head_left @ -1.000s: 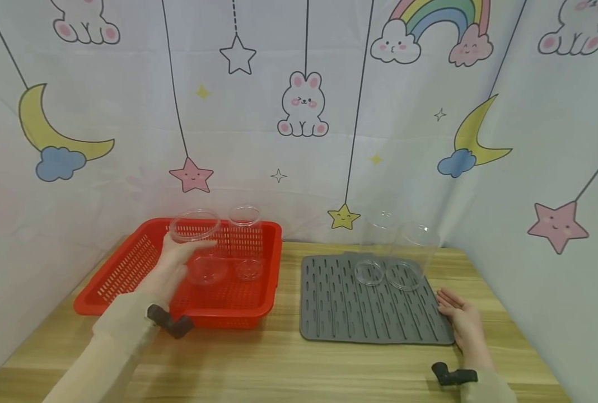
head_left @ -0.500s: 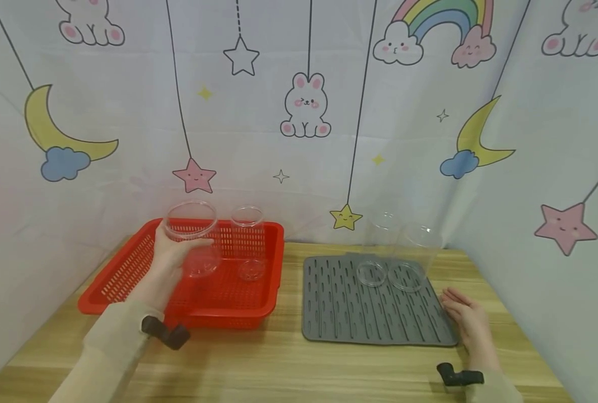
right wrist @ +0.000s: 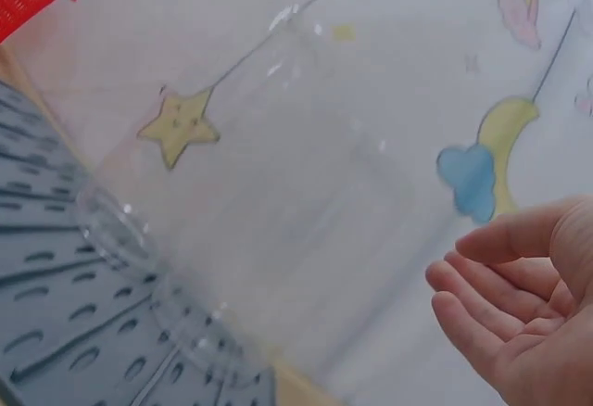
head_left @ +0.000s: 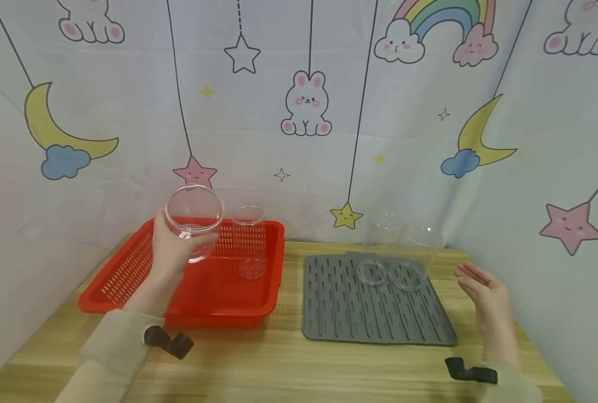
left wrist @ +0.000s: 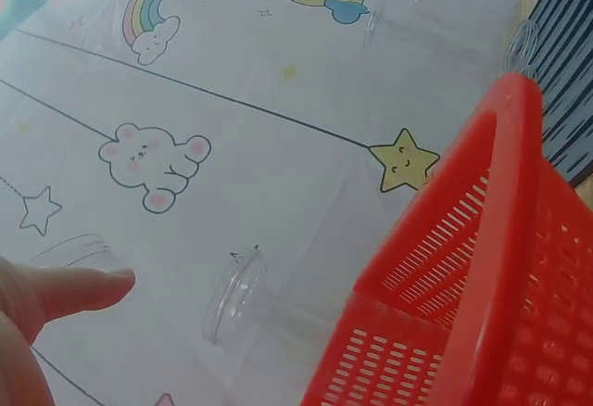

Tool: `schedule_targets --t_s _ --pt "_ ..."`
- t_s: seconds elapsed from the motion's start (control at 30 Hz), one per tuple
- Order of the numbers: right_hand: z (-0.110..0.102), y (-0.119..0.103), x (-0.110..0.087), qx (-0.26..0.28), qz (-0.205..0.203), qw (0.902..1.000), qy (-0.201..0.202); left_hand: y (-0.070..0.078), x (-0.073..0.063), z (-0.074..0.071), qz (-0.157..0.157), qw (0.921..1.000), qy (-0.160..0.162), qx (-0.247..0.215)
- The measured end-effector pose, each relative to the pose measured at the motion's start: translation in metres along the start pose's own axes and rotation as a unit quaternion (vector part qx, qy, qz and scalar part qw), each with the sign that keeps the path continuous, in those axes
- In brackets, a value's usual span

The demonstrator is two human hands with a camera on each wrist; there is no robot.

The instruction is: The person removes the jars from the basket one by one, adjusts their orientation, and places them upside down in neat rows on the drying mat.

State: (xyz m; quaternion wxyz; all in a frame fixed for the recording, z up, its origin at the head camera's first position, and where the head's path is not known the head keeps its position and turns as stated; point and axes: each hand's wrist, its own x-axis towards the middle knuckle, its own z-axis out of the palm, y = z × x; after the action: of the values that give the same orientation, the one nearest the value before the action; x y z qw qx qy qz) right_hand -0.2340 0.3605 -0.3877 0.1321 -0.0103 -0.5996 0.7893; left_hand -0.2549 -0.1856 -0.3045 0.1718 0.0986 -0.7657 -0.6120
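Note:
My left hand (head_left: 170, 249) grips a clear drinking glass (head_left: 195, 210) near its rim, thumb in front and fingers round the far side. The glass is tilted a little and overlaps the red basket (head_left: 266, 305) in the head view. A slimmer clear glass (head_left: 250, 240) stands upright inside the basket. At the right my right hand (head_left: 487, 291) hangs beside the grey drying mat (head_left: 344, 319), fingers loosely bent and holding nothing. Two clear glasses stand upright on the mat: a slim one (head_left: 372, 273) and a wider one (head_left: 407, 274) nearer that hand.
The wooden table (head_left: 289, 369) carries the basket on the left and the mat on the right. A printed cloth backdrop (head_left: 279, 151) rises behind and along both sides. The basket wall (left wrist: 491, 239) stands close to the left wrist camera.
My left hand has raised the glass from low in the basket, and it now tilts more. My right hand has moved away from the mat's edge, up and to the right.

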Motion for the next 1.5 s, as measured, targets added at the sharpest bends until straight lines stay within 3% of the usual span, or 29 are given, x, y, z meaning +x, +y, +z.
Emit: schedule_targets --t_s 0.13,0.27,0.43,0.53,0.7,0.87,1.07,1.13,1.2,1.4,1.5 --pt "0.013 -0.016 -0.004 0.011 -0.05 0.9985 -0.02 0.005 -0.006 0.002 0.074 0.997 0.017 0.014" --pt "0.027 -0.026 -0.009 -0.02 -0.089 0.9955 -0.025 0.01 -0.013 0.006 0.13 0.9891 0.04 0.058" --pt "0.043 -0.034 -0.017 -0.061 -0.11 0.9914 -0.037 0.016 -0.025 0.012 0.184 0.9747 0.072 0.105" --pt "0.052 -0.039 -0.022 -0.065 -0.121 0.9892 -0.051 0.019 -0.031 0.015 0.218 0.9622 0.094 0.132" --pt "0.071 -0.044 -0.029 -0.065 -0.138 0.9856 -0.072 0.018 -0.039 0.024 0.287 0.9332 0.123 0.178" --pt "0.094 -0.045 -0.035 -0.086 -0.143 0.9816 -0.094 0.014 -0.045 0.036 0.368 0.9003 0.134 0.19" --pt "0.121 -0.04 -0.042 -0.154 -0.131 0.9742 -0.099 0.005 -0.056 0.055 0.459 0.8359 0.151 0.26" --pt "0.129 -0.038 -0.044 -0.17 -0.128 0.9721 -0.1 0.002 -0.06 0.063 0.481 0.8185 0.153 0.274" --pt "0.135 -0.036 -0.046 -0.177 -0.122 0.9708 -0.105 0.0 -0.064 0.07 0.5 0.8074 0.147 0.277" --pt "0.154 -0.03 -0.055 -0.177 -0.109 0.9678 -0.141 -0.007 -0.074 0.093 0.539 0.7934 0.116 0.258" --pt "0.163 -0.025 -0.058 -0.181 -0.093 0.9654 -0.163 -0.011 -0.079 0.103 0.559 0.7785 0.114 0.262"
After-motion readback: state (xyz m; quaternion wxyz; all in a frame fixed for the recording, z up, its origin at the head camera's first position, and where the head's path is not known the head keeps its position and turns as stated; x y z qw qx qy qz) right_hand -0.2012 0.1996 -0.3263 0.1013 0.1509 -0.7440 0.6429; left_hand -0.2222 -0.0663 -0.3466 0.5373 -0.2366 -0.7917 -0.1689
